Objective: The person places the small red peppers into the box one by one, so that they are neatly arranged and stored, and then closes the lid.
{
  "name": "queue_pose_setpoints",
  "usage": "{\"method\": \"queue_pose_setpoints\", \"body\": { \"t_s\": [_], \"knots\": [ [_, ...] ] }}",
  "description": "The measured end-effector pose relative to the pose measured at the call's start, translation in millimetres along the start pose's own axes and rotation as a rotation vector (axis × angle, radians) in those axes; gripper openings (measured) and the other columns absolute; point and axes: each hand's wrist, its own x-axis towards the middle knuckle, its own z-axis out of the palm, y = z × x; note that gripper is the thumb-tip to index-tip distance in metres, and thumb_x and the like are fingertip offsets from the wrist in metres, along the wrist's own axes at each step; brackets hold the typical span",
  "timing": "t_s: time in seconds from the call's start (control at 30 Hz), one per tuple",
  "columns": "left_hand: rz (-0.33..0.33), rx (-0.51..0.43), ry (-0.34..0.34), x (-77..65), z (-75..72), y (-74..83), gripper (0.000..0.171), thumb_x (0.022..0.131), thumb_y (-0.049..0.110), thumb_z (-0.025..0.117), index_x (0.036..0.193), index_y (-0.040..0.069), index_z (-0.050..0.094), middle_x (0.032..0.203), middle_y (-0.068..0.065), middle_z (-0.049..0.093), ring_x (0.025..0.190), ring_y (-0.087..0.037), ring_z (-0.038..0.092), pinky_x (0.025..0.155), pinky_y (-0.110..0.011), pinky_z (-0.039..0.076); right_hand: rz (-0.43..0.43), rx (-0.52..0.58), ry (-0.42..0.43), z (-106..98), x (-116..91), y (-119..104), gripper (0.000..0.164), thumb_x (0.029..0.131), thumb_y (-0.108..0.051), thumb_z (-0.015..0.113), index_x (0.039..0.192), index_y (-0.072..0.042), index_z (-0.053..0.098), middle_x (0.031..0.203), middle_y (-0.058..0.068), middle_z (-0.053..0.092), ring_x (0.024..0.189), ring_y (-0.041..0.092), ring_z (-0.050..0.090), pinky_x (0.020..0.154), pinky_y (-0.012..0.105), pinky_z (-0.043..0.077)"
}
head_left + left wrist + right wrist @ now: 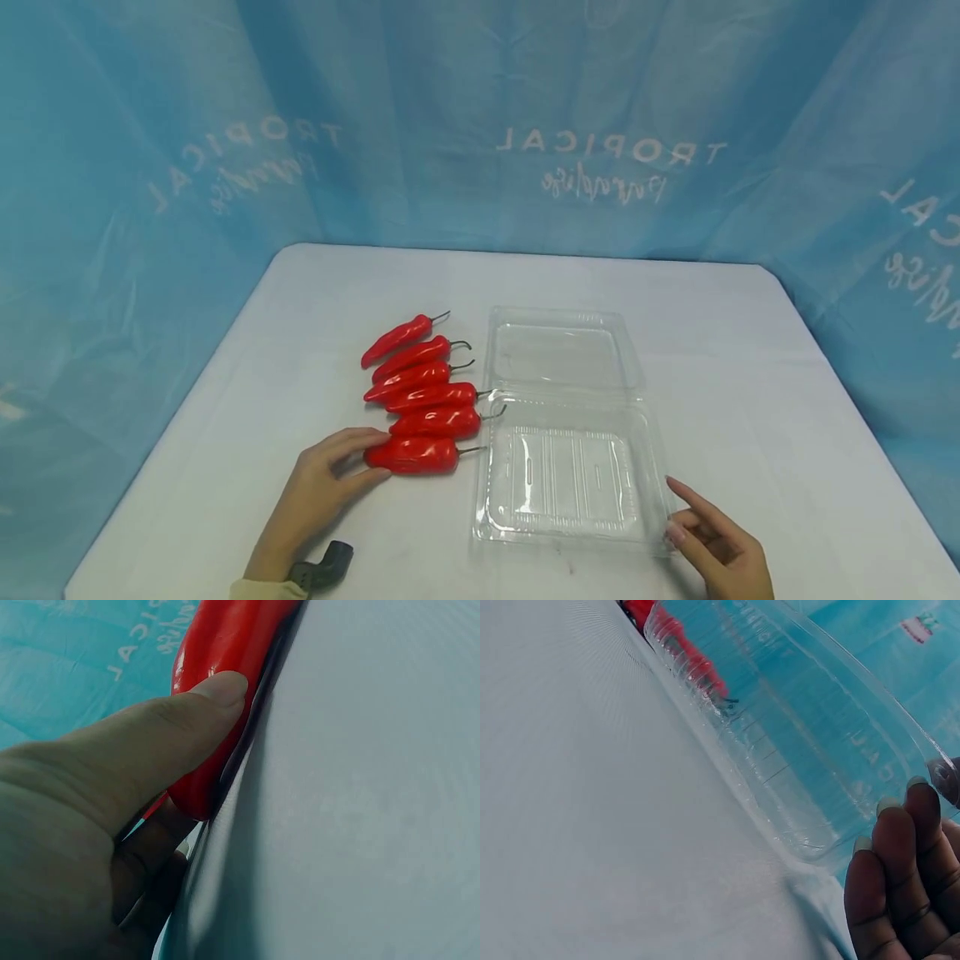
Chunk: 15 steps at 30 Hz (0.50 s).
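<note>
My left hand (330,479) pinches the blunt left end of the nearest red chili pepper (420,456), which lies on the table. In the left wrist view the thumb (221,690) presses flat along the glossy red pepper (217,645), with the other fingers partly hidden behind it. My right hand (720,542) is at the near right side of a clear plastic clamshell box (491,517), index finger and thumb apart, fingertips right at its rim. In the right wrist view, loosely bent fingers (892,847) show beside the clear wall (840,690).
Several more red peppers (408,357) lie in a column behind the held one, stems to the right. The box's lid (555,312) lies folded back flat, away from me. A white table (738,350) is surrounded by blue printed curtains (427,75).
</note>
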Motion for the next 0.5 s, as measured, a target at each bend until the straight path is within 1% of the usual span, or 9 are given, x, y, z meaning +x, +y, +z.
{"method": "queue_pose_setpoints", "body": {
  "t_s": [0.13, 0.27, 0.43, 0.5],
  "knots": [
    [0.010, -0.010, 0.006, 0.2, -1.4, 0.0, 0.048, 0.080, 0.033, 0.089, 0.125, 0.035, 0.072, 0.125, 0.015, 0.067, 0.125, -0.015, 0.061, 0.098, -0.043, 0.055, 0.017, 0.034, -0.008, 0.2, 0.7, -1.8, 0.046, 0.091, 0.020, 0.059, 0.137, 0.017, 0.052, 0.085, 0.018, 0.069, 0.071, 0.012, 0.066, 0.063, 0.022, 0.057],
    [-0.001, -0.017, -0.002, 0.2, -1.2, 0.8, 0.050, 0.080, 0.031, 0.090, 0.126, 0.034, 0.072, 0.127, 0.014, 0.067, 0.127, -0.017, 0.060, 0.098, -0.045, 0.055, 0.022, 0.067, -0.011, 1.3, 0.6, -3.1, 0.046, 0.092, 0.020, 0.059, 0.137, 0.018, 0.051, 0.086, 0.018, 0.069, 0.071, 0.013, 0.065, 0.063, 0.022, 0.056],
    [-0.003, -0.016, -0.014, -0.2, 0.1, 1.9, 0.052, 0.079, 0.025, 0.090, 0.127, 0.031, 0.073, 0.128, 0.012, 0.067, 0.127, -0.019, 0.060, 0.098, -0.046, 0.054, 0.028, 0.071, 0.003, 2.3, -0.4, -3.3, 0.045, 0.092, 0.020, 0.059, 0.136, 0.018, 0.052, 0.085, 0.015, 0.068, 0.070, 0.012, 0.063, 0.062, 0.022, 0.055],
    [0.003, -0.007, -0.011, -0.1, 0.4, 2.5, 0.051, 0.079, 0.024, 0.090, 0.127, 0.031, 0.073, 0.127, 0.011, 0.068, 0.126, -0.019, 0.061, 0.097, -0.046, 0.055, 0.050, 0.055, 0.005, 2.0, -0.4, -3.5, 0.045, 0.092, 0.019, 0.059, 0.136, 0.019, 0.051, 0.085, 0.013, 0.069, 0.070, 0.010, 0.063, 0.062, 0.022, 0.055]
  ]
}}
